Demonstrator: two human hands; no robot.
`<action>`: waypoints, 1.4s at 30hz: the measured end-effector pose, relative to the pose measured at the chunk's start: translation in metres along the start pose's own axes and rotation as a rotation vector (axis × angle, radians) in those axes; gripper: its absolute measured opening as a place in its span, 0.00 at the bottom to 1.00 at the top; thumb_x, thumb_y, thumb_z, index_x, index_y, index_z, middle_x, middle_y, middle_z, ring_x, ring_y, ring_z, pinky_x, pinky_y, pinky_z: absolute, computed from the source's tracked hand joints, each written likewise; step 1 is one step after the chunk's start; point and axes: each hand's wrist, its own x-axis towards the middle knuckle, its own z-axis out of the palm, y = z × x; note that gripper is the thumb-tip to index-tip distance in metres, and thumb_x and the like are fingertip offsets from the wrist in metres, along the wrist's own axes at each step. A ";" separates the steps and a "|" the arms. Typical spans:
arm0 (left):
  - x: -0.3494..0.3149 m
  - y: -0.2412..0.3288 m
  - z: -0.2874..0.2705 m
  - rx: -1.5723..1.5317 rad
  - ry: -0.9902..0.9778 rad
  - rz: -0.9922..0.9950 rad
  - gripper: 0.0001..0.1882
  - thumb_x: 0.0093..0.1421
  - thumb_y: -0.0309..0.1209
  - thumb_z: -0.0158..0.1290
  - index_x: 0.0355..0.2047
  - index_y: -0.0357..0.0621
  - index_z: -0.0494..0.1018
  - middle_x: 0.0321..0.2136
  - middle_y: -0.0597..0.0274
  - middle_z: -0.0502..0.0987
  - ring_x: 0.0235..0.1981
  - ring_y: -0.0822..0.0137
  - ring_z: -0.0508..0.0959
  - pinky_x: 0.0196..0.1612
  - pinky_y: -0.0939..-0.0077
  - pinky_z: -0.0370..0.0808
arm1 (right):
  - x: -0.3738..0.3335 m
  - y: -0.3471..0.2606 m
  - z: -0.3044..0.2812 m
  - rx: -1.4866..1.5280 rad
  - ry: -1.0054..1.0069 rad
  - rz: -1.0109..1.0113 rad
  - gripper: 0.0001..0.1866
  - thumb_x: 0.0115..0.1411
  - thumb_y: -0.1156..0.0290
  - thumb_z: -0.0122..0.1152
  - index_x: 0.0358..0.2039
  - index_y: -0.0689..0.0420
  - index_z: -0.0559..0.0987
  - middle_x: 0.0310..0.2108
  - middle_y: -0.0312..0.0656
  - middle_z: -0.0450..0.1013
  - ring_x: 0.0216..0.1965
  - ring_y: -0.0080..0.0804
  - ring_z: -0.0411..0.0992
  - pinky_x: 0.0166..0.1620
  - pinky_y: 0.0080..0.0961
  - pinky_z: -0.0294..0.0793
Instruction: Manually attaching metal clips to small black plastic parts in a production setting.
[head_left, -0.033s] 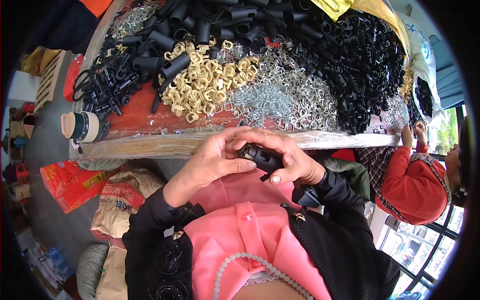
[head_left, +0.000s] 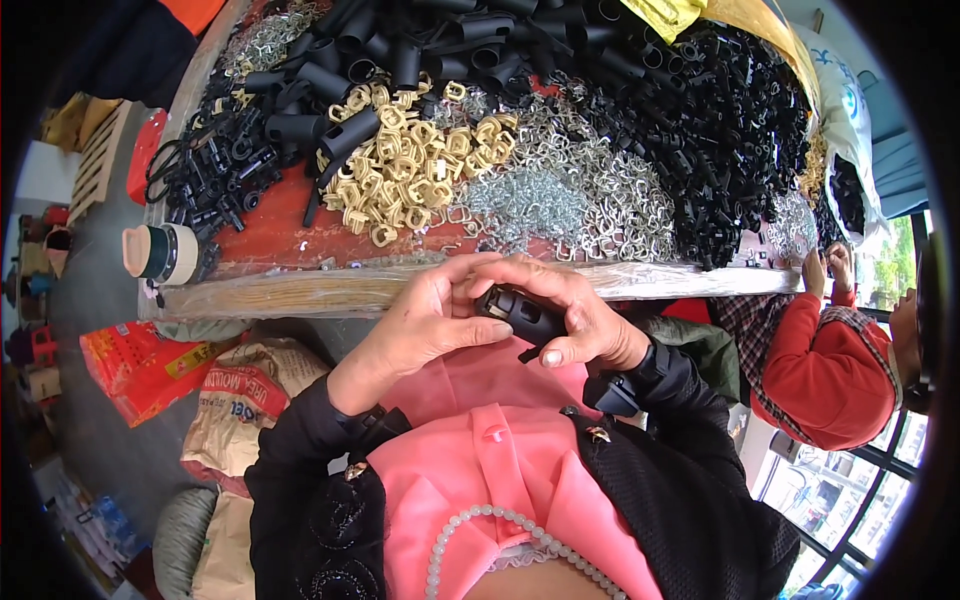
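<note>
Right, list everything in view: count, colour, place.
Tubular piece: one, black, in both hands
Tubes: many, black, table's far side
Buckle-like pieces: many, gold, table's middle
Wire clips: many, silver, right of those
Small parts: many, black, table's left and right
Table: one, red-topped, in front
Spool-like item: one, cream and green, table's near-left corner
Printed bag: one, red, lower left
Tan sack: one, tan, beside it
Open sack: one, white, far right
Co-worker: one, red-sleeved, right
Left hand: one, black-sleeved, centre
Right hand: one, black-sleeved, centre

Pink top [head_left: 492, 450], black jacket [head_left: 680, 490] (beaded necklace [head_left: 487, 510])
</note>
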 end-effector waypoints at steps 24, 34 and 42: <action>0.014 -0.012 0.007 0.052 0.066 0.120 0.30 0.49 0.22 0.53 0.51 0.36 0.54 0.41 0.63 0.65 0.41 0.74 0.67 0.43 0.81 0.67 | -0.006 0.008 -0.012 -0.162 0.060 -0.183 0.53 0.38 0.39 0.57 0.54 0.66 0.50 0.45 0.49 0.61 0.47 0.39 0.61 0.50 0.31 0.57; 0.034 -0.014 0.010 0.041 0.002 0.093 0.32 0.47 0.22 0.55 0.51 0.38 0.54 0.42 0.63 0.65 0.43 0.73 0.67 0.46 0.79 0.64 | -0.015 0.012 -0.027 0.182 0.057 -0.104 0.53 0.39 0.38 0.55 0.55 0.64 0.48 0.48 0.49 0.59 0.49 0.39 0.59 0.52 0.32 0.55; 0.047 -0.019 0.015 0.062 0.029 0.105 0.31 0.47 0.22 0.54 0.50 0.37 0.55 0.44 0.62 0.64 0.44 0.72 0.66 0.48 0.79 0.63 | -0.022 0.021 -0.040 0.073 0.043 -0.159 0.52 0.40 0.38 0.53 0.54 0.65 0.50 0.49 0.49 0.58 0.51 0.39 0.58 0.53 0.32 0.54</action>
